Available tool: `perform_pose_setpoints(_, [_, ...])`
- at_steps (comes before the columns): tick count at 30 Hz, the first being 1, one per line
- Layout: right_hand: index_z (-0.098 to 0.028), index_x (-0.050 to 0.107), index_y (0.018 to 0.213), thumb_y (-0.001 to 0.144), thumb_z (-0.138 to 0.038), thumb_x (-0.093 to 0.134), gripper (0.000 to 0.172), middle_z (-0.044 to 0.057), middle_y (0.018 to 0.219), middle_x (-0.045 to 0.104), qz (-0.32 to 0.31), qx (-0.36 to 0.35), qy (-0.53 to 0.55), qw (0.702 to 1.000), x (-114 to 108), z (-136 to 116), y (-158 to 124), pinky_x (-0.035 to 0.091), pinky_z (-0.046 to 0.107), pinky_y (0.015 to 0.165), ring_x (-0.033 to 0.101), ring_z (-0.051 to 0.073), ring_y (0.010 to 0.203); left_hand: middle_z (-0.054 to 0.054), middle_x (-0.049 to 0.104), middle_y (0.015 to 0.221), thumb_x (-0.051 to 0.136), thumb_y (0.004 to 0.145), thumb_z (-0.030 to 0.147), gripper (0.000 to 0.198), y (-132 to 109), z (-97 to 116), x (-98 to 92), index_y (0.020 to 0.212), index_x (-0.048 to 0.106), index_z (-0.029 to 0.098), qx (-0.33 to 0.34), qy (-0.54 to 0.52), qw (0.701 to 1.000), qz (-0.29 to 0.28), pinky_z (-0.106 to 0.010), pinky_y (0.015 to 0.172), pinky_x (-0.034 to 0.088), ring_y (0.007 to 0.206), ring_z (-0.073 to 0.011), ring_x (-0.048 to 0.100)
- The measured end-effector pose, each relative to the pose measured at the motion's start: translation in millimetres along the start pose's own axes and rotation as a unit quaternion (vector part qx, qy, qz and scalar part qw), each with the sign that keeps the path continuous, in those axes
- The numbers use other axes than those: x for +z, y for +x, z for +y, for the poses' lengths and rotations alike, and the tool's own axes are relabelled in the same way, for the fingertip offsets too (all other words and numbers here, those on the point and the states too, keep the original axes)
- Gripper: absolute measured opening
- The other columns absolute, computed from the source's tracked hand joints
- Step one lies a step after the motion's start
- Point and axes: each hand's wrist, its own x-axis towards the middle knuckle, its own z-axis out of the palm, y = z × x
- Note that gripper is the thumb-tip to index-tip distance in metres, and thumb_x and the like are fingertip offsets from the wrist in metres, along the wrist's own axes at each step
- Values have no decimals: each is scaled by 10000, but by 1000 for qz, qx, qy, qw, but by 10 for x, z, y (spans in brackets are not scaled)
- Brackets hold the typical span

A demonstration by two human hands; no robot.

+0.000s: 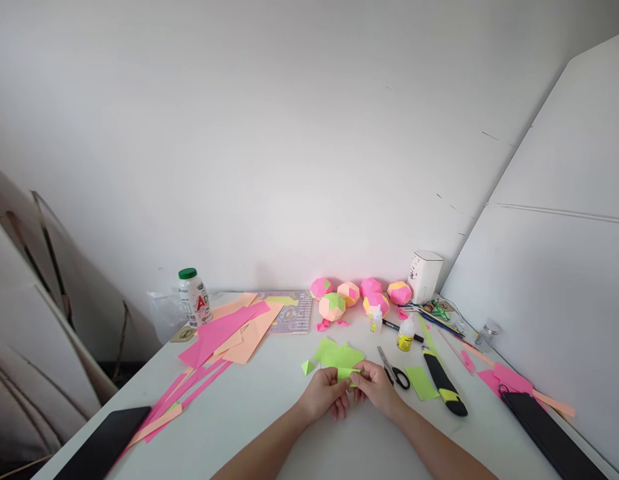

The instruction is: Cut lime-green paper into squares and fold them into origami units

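A small piece of green paper point(347, 375) is held between both hands near the front middle of the table. My left hand point(325, 393) pinches its left side, and my right hand point(377, 385) pinches its right side, with the thumbs close together. Just beyond the hands lie green paper pieces point(334, 351), and a small folded green shape point(308, 367) rests to their left. Scissors point(393, 370) with black handles lie right of my right hand, next to a green paper sheet point(421, 383).
A yellow-black cutter point(444, 380), glue bottles point(405, 335) and several paper balls point(332, 307) stand or lie beyond and to the right. Pink and orange sheets point(222, 330), a white bottle point(193, 300) and a black tablet point(102, 443) are left. The wall is behind.
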Motion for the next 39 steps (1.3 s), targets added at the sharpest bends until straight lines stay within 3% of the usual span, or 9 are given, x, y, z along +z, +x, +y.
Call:
perform_pose_setpoints(13, [-181,546,767,769,-472,621,301,-47,502,577,4,-6,-1,1000,-7,-5,-4,383,239,444,531,121,421,25,593,474,619,657,629,487,-40,49,34,697,397,197,2,21,1000,12,-196,314,344,343,-106,524])
perform_pose_setpoints(18, [-179,543,739,773,-473,608,303,-14,581,633,3,-4,4,1000,-8,-20,-11,393,244,453,541,120,441,31,592,483,596,675,631,474,-69,81,41,707,409,196,12,21,1000,9,-198,327,354,343,-97,512])
perform_pose_setpoints(30, [-163,562,737,743,-295,612,142,-8,588,625,-35,8,7,999,40,-99,-62,448,261,511,593,153,553,41,566,470,567,690,655,484,-97,34,55,704,409,198,41,-2,999,20,-198,327,332,331,-92,491])
perform_pose_setpoints(39, [-166,530,702,683,-199,556,46,-42,482,572,-27,37,-30,998,57,-98,-68,372,215,402,477,104,404,43,541,463,520,723,662,479,-128,53,85,712,433,191,49,47,998,9,-207,347,303,347,-92,465])
